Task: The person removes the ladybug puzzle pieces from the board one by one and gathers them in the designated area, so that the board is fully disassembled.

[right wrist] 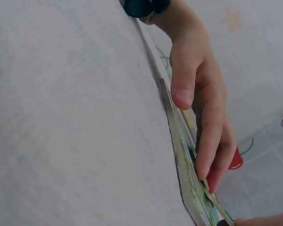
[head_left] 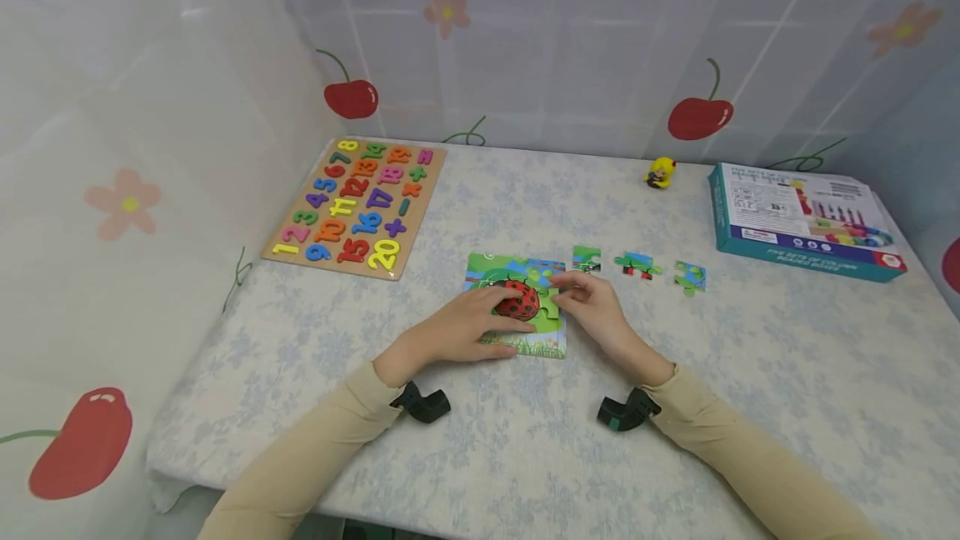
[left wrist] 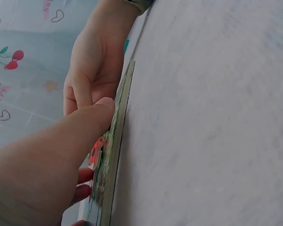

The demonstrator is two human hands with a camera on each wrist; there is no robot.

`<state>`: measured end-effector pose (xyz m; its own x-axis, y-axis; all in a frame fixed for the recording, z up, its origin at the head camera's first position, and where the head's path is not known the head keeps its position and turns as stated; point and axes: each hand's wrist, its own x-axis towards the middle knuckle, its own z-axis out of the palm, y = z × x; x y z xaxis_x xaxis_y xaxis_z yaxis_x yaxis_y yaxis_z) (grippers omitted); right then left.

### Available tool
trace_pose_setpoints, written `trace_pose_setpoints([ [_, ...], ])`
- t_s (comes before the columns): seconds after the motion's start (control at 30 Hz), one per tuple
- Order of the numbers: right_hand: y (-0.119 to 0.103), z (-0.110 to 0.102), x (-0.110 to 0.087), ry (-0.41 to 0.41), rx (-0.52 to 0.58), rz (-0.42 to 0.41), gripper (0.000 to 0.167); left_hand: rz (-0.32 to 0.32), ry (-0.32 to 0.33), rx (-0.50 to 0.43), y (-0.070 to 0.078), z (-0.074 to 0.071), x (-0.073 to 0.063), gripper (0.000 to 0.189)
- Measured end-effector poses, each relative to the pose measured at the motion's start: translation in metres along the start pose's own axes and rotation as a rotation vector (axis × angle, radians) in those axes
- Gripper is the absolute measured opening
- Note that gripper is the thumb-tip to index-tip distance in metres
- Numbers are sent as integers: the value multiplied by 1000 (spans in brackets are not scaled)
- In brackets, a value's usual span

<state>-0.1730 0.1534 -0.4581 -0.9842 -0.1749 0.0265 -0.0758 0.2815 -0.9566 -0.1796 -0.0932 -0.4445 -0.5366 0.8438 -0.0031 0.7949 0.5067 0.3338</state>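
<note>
A ladybug jigsaw puzzle [head_left: 542, 346] in a flat tray lies on the table in front of me. My left hand [head_left: 459, 327] rests over its left half, with fingers spread across the red ladybug. At the puzzle's right side, my right hand [head_left: 600, 317] pinches a green puzzle piece [head_left: 552, 307] between thumb and fingers. That piece sits tilted over the picture in the right wrist view, its edge raised near the left fingertips. Three loose pieces lie beyond the right hand: a green one [head_left: 587, 255], a blue-and-red one [head_left: 638, 265] and a blue-green one [head_left: 691, 277].
To the back left lies a wooden number board [head_left: 352, 211] with colourful digits. A teal game box [head_left: 806, 223] occupies the right rear, and a small yellow-haired figurine [head_left: 661, 173] stands near the back edge. A patterned cloth [head_left: 480, 457] covers the table.
</note>
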Motion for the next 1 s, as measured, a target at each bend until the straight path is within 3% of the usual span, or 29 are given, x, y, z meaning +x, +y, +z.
trace_pose_setpoints([
  [0.27, -10, -12, -2, 0, -10, 36, 33, 26, 9, -7, -2, 2, 1, 52],
  [0.5, -17, -33, -6, 14, 3, 66, 37, -3, 23, -18, -4, 5, 3, 50],
  [0.83, -6, -104, -43, 160, -81, 208, 42, 60, 206, -55, -20, 1, -1, 35],
  [1.0, 5, -138, -61, 216, -112, 265, 41, -5, 251, -62, -38, -5, -8, 40],
])
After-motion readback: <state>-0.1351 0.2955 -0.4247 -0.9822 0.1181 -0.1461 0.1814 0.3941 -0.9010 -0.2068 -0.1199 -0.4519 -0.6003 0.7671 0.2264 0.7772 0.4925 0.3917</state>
